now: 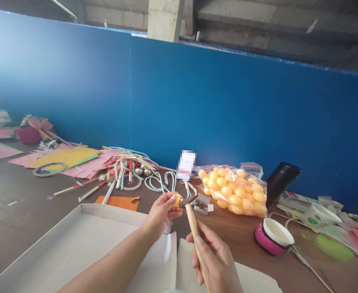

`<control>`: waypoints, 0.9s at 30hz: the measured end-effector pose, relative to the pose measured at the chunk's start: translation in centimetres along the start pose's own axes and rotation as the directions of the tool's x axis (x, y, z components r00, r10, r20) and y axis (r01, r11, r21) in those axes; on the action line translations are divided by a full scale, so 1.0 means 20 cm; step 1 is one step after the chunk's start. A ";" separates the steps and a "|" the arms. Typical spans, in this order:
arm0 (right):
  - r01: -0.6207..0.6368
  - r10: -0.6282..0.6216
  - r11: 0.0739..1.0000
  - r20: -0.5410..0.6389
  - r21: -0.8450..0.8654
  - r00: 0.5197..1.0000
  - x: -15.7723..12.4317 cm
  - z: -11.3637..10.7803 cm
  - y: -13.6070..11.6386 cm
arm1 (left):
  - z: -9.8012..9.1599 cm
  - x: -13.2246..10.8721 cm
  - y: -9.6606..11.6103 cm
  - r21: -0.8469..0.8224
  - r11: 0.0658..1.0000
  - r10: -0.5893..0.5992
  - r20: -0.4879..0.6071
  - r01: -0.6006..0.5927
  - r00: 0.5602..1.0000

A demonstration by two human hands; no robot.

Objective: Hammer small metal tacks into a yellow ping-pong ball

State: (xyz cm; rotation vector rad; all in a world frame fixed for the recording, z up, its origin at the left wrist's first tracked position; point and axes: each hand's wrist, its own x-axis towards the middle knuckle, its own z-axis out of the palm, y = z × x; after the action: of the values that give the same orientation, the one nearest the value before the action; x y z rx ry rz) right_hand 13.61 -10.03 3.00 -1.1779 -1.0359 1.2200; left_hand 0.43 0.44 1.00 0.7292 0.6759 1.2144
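Observation:
Fingers of my left hand (164, 209) are pinched around a small orange-yellow ball (177, 200), held above the edge of a shallow white box (112, 236). In my right hand (212, 254) is a hammer with a pale wooden handle (194, 228) and a dark metal head (187, 201). The hammer's head is up against the ball, or just in front of it; I cannot tell which. Just right of the hammer head sits a little open box of small metal pieces (201, 204).
A clear bag of orange balls (234, 191) lies at the back right, beside a black cylinder (282, 183). Nearer is a pink-and-white cup (273, 236). Coloured paper sheets (75, 156), cords (157, 183) and sticks cover the back left. A blue partition (179, 97) stands behind.

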 end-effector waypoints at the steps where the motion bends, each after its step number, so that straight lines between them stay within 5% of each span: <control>1: 0.006 -0.006 1.000 0.003 0.005 1.000 0.00 0.00 0.00 | 0.00 0.00 0.00 0.003 1.000 0.003 -0.003 -0.003 1.000; 27: -0.014 0.014 0.999 0.001 0.038 1.000 0.00 0.01 0.00 | 0.01 -0.01 0.01 0.062 0.998 0.019 -0.030 -0.017 0.999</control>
State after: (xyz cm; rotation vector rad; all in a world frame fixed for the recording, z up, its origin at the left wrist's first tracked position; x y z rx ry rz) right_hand 13.42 -10.02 2.93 -1.1577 -1.0025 1.2461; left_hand 0.48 0.26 1.29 0.7710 0.7365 1.2273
